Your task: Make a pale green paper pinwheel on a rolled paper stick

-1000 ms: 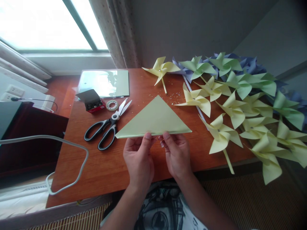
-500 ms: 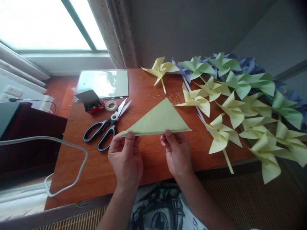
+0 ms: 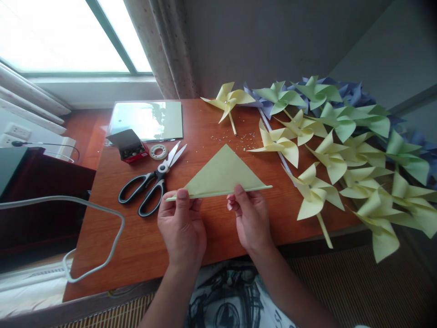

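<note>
Both hands pinch the long folded edge of a pale green paper triangle (image 3: pixel 223 175), the left hand (image 3: pixel 180 228) near its left corner, the right hand (image 3: pixel 251 218) further along, hands apart. The triangle sits just above the bench (image 3: pixel 136 246), with scissors (image 3: pixel 152 180) to its left and paper pinwheels (image 3: pixel 327 155) to its right.

My fingers (image 3: pixel 182 195) pinch the near edge of the folded paper triangle (image 3: pixel 223 175) over the table (image 3: pixel 143 241). Scissors (image 3: pixel 150 182) lie to its left, tape roll (image 3: pixel 159 151) and box (image 3: pixel 129 145) behind them, and pinwheels (image 3: pixel 327 155) are spread to the right.
</note>
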`<state>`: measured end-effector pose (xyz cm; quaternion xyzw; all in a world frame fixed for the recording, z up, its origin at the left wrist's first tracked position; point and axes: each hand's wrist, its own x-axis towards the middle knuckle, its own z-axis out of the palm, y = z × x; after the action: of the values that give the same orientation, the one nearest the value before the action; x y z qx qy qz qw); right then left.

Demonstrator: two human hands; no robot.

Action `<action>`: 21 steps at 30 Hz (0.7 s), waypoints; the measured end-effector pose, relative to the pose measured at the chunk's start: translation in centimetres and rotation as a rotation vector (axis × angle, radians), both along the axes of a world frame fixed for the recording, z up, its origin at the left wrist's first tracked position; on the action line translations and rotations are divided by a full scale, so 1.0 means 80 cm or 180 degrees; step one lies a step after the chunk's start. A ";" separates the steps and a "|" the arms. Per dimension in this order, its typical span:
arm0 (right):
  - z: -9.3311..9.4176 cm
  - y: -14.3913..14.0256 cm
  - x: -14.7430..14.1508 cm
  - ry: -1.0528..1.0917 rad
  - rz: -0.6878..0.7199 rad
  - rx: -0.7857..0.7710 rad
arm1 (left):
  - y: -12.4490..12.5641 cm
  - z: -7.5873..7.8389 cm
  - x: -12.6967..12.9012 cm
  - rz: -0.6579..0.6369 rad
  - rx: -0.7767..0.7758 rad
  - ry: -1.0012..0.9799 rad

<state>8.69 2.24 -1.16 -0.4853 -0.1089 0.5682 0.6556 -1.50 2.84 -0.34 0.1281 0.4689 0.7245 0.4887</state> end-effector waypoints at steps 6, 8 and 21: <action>0.000 0.004 0.002 -0.0081 -0.0051 0.0114 | -0.012 0.004 0.023 -0.0619 -0.0179 -0.0109; 0.000 0.005 0.002 -0.0063 -0.0020 0.0172 | -0.015 0.005 0.030 -0.0766 -0.0188 -0.0107; -0.003 0.003 0.004 0.0106 0.0288 0.0271 | -0.009 0.004 0.033 -0.0524 -0.0210 -0.0272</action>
<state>9.01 2.44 -1.44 -0.4420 -0.1438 0.6001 0.6510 1.12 2.09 0.02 0.1190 0.4591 0.6709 0.5701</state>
